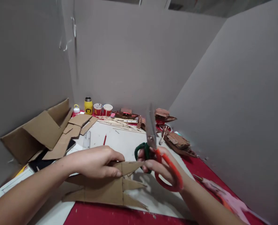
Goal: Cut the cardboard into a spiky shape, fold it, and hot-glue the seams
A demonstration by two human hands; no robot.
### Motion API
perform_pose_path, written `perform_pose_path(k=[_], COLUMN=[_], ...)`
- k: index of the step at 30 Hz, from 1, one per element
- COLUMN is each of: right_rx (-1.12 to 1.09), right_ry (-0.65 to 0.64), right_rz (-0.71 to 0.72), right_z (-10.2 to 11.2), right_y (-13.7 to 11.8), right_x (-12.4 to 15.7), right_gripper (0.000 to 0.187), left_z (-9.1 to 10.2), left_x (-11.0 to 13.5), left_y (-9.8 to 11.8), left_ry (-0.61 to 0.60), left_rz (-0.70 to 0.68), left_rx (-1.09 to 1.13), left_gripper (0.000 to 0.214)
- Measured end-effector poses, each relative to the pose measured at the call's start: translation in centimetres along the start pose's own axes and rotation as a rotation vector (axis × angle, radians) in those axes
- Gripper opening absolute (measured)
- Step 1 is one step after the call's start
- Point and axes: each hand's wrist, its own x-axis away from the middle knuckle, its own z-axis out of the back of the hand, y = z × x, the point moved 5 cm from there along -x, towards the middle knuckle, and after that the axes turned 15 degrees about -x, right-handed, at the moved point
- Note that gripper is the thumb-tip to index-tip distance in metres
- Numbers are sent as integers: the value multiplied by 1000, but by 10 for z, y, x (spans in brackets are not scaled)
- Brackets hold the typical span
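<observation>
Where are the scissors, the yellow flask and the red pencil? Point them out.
Scissors (151,139), head view: on the pivot.
Yellow flask (88,106), head view: on its yellow body.
Red pencil (105,139), head view: on its visible shaft.

A sheet (127,140) lies across the table (89,215); over its near part, the left hand (98,162) holds cut cardboard (103,190). The scissors (151,134) are in the right hand (163,161). Beyond the left hand I see a ruler (86,139), a pencil (105,139) to its right. Folded cardboard (42,131) stands at far left; a glue gun (215,187) lies at near right. Behind, a bottle (88,107) stands left of two cups (107,111), with sticks (122,125) before them and a model boat (178,142) farther right.
</observation>
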Motion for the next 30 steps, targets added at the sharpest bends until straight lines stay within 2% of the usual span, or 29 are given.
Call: perform_pose_path(k=[2, 5, 7, 9, 11, 13, 15, 18, 21, 24, 28, 30], right_rx=[182, 293, 284, 231, 128, -9, -121, -158, -91, -13, 86, 120], right_ry=[-19, 1, 85, 262, 473, 637, 730, 770, 742, 717, 736, 734], right_rz=[22, 68, 81, 131, 234, 366, 485, 581, 629, 696, 743, 712], right_z=[-12, -21, -16, -2, 17, 32, 40, 38, 27, 18, 12, 9], right_y=[0, 2, 4, 2, -2, -6, -9, -12, -15, -15, -15, -15], right_x=[2, 3, 1, -2, -4, -3, -2, 4, 9, 14, 21, 24], right_gripper=[20, 15, 14, 15, 17, 17, 16, 14, 11, 10, 10, 10], left_z=[-3, -4, 6, 21, 32, 34, 27, 8, -14, -32, -41, -44], left_x=[-2, -5, -3, 7, 21, 29, 27, 10, -14, -29, -28, -30], left_y=[3, 1, 1, 6, 10, 6, -3, -14, -18, -18, -22, -18], left_ry=[27, 105, 332, 691, 980, 1089, 1064, 1002, 855, 724, 823, 776], left_rz=[3, 29, 39, 24, 17, 66, 139, 214, 241, 295, 381, 347], left_rx=[-94, -250, -332, -330, -164, 173, 573, 1068, 1377, 1492, 1495, 1521], left_gripper=[9, 7, 17, 33, 35, 19, 1, 12, 28, 36, 26, 20])
